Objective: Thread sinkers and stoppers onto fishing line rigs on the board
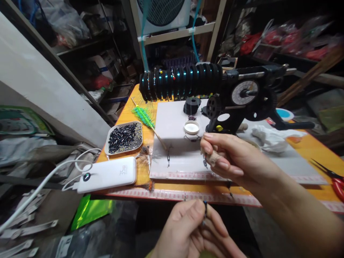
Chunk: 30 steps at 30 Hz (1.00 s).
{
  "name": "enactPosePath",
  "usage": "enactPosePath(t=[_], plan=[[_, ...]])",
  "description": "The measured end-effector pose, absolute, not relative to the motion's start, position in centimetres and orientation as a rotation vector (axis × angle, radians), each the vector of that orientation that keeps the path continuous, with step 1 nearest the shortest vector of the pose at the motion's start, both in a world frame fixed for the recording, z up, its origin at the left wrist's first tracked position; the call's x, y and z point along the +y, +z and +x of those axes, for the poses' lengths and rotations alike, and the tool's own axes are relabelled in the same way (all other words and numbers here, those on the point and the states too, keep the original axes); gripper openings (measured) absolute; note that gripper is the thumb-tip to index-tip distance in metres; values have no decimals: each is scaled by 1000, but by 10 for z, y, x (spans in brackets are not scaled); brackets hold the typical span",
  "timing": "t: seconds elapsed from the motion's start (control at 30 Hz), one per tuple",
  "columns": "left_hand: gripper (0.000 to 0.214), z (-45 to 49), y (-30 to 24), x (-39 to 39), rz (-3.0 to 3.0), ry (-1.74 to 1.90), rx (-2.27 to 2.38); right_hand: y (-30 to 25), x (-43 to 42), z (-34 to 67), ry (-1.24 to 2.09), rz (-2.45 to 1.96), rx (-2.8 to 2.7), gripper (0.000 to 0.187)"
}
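My left hand [193, 229] is low at the near edge of the table, its thumb and fingers pinched on a small dark piece [205, 207]. My right hand [228, 159] is above it, over the white mat [174, 143], fingers curled and pinched; one fingertip is taped, and a thin item hangs from the pinch that I cannot name. A black hand-crank winding machine [242, 100] stands just behind my right hand, with a long black ribbed spool roller [180, 80] reaching left.
A tray of small dark beads [124, 137] and a white power bank [109, 173] with cable lie at the table's left. A green bristly brush [143, 116], a white cap [191, 127], a crumpled tissue [268, 138] and red scissors [335, 181] are also on the orange table [309, 147].
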<state>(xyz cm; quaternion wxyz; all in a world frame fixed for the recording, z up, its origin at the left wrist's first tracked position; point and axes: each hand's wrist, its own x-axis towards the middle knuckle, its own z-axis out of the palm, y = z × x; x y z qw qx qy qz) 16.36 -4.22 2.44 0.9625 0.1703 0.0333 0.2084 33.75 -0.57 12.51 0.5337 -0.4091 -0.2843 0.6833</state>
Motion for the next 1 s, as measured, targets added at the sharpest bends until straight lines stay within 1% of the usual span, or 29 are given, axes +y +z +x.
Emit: enactPosePath(t=[0.27,0.3,0.37,0.4,0.43,0.5,0.6,0.73,0.8,0.87,1.0], plan=[[52,162,29,-46,363,397,160,124,-6,337,1597,-1020,-745,33],[50,162,34,-45,396,424,168,125,-6,338,1583,-1029,-765,33],[40,162,45,-39,566,536,216,128,-8,340,1543,-1056,-813,32],[33,163,52,-35,689,615,251,130,-9,341,1503,-1088,-878,31],[31,163,60,-29,815,683,283,133,-10,342,1444,-1134,-970,31],[40,167,75,-16,936,754,276,142,-12,345,1294,-1250,-1207,33],[37,179,93,4,991,778,293,154,-15,347,1068,-1392,-1486,38],[42,191,105,19,1003,747,386,159,-16,349,941,-1424,-1639,41],[41,193,107,22,1038,736,409,157,-14,353,995,-1428,-1615,39],[39,192,108,24,1100,727,444,154,-11,357,1140,-1390,-1473,38],[35,192,106,23,1246,783,507,152,-2,357,1643,-1013,-1001,35]])
